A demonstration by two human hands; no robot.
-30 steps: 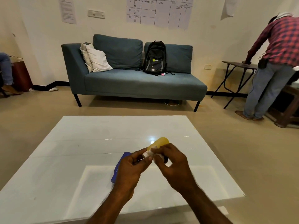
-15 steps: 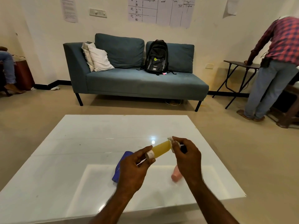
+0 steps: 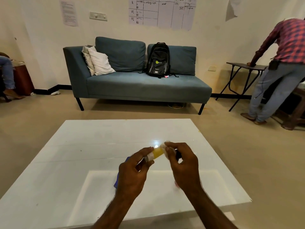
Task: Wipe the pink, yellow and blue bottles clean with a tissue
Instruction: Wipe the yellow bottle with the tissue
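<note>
Just below frame centre, the blue bottle [image 3: 116,182] is lying on the worktop [image 3: 82,146], partly hidden by our left hand [image 3: 132,172], whose fingers are pinching the yellow bottle [image 3: 157,153] by its lower end. Its long axis is rising rightward into our right hand [image 3: 183,164], fingers clamping the tissue [image 3: 165,148] round it.
</note>
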